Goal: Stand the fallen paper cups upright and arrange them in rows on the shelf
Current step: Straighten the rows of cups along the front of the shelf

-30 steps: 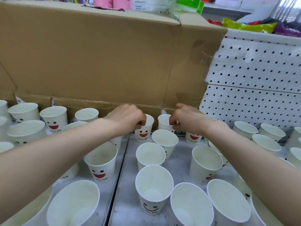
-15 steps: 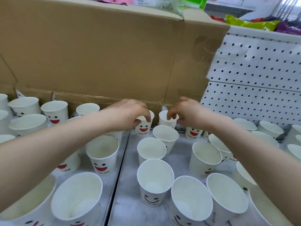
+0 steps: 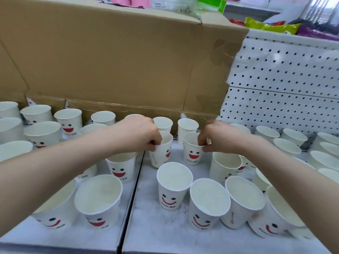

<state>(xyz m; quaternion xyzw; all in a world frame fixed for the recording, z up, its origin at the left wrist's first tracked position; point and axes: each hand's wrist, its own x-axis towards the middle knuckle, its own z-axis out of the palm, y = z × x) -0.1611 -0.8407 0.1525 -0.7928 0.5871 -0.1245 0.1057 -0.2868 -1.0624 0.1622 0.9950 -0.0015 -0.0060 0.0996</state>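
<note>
Several white paper cups with red smiling faces stand upright on the pale shelf. My left hand pinches the rim of one upright cup in the second row, thumb outside and fingers inside. My right hand pinches the rim of the neighbouring cup in the same way. Behind them two cups stand at the foot of the cardboard. In front, a cup stands alone in the middle, with more cups nearer the front edge. No fallen cup is in sight.
A big cardboard box rises right behind the back row. A white pegboard wall closes the back right. More upright cups fill the left shelf and cups the right side. A seam splits the two shelf panels.
Both hands let go of the two back-row cups, drew back toward me and now pinch the rims of two cups in the second row.
</note>
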